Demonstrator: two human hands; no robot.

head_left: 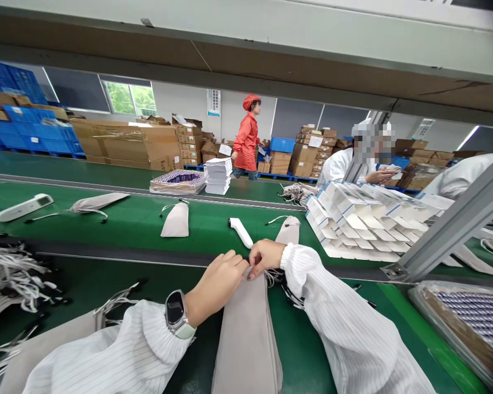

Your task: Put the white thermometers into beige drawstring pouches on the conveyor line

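My left hand (217,282) and my right hand (265,256) meet at the top end of a stack of long grey drawstring pouches (246,339) on the green bench. Both hands are closed, pinching the mouth of the top pouch. A smartwatch (176,312) sits on my left wrist. Just beyond my fingers a white handheld thermometer (240,231) lies on the green conveyor belt (139,219), beside another grey pouch (290,230).
More pouches (176,220) and a second white thermometer (22,208) lie along the belt. White-and-blue boxes (361,221) are stacked at right by a metal strut (456,227). A tray (472,317) sits at lower right. Across the belt a person in white (340,164) works; another in red (246,139) stands behind.
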